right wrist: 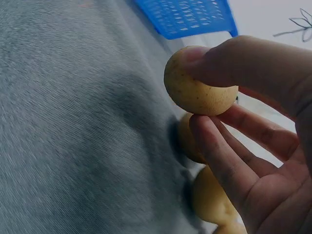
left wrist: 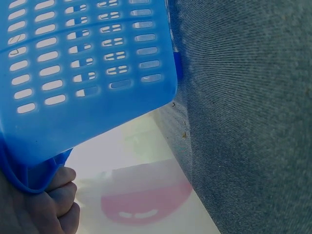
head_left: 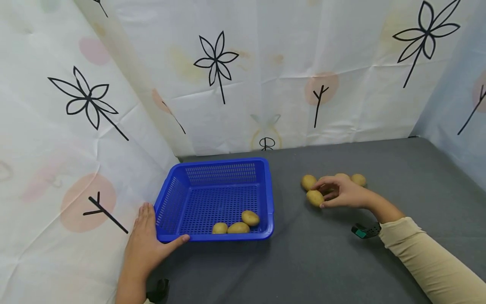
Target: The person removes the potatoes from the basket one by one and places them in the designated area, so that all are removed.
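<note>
L grip [head_left: 144,242] uncurled at basket [head_left: 228,237]; potato [head_left: 314,198] in R grip [head_left: 344,193], thumb/finger pinch.

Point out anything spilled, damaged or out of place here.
Nothing stands out: the blue basket sits upright, three potatoes lie inside, the potato in the right hand looks whole, and no spill shows.

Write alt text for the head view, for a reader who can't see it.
A person's right hand pinches a potato near other potatoes at the right of a gray surface. The left hand touches the near-left corner of a blue basket holding three potatoes. Behind is a pale sheet with black plant drawings.
</note>
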The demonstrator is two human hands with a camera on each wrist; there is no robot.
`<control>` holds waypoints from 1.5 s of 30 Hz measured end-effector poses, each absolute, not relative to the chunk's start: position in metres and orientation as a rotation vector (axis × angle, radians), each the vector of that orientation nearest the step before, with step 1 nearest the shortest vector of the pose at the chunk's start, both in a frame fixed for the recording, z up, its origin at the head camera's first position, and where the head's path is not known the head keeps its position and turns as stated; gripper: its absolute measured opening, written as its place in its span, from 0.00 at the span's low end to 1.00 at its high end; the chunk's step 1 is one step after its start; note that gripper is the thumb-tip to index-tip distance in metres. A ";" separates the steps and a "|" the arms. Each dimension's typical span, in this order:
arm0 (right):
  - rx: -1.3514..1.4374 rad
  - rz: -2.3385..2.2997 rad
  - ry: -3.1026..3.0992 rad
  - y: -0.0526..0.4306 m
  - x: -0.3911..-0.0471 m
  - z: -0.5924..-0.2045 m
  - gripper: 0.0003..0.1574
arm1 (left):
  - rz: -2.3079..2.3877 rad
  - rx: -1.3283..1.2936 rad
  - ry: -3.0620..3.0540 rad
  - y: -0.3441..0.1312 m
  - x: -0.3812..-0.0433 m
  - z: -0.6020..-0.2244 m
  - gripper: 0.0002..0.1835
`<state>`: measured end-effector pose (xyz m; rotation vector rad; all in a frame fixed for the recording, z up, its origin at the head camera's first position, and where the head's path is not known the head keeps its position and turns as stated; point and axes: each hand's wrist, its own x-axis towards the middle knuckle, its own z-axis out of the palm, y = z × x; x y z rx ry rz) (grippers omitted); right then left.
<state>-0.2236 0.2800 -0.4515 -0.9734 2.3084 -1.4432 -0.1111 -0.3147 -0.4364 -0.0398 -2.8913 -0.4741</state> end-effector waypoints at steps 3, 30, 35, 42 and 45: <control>-0.977 -1.423 2.268 0.275 -0.224 -0.455 0.33 | -0.480 -0.043 -2.885 -0.314 -0.111 -0.437 0.79; -1.108 -1.221 2.541 0.266 -0.222 -0.426 0.25 | -0.475 -0.036 -2.894 -0.313 -0.111 -0.435 0.79; -1.113 -1.173 2.526 0.248 -0.240 -0.400 0.25 | -0.478 -0.036 -2.894 -0.312 -0.109 -0.429 0.79; -1.230 -1.143 2.390 0.197 -0.274 -0.364 0.28 | -0.490 -0.061 -2.853 -0.314 -0.109 -0.433 0.78; -1.256 -1.146 2.321 0.169 -0.286 -0.352 0.30 | -0.496 -0.062 -2.853 -0.313 -0.110 -0.434 0.78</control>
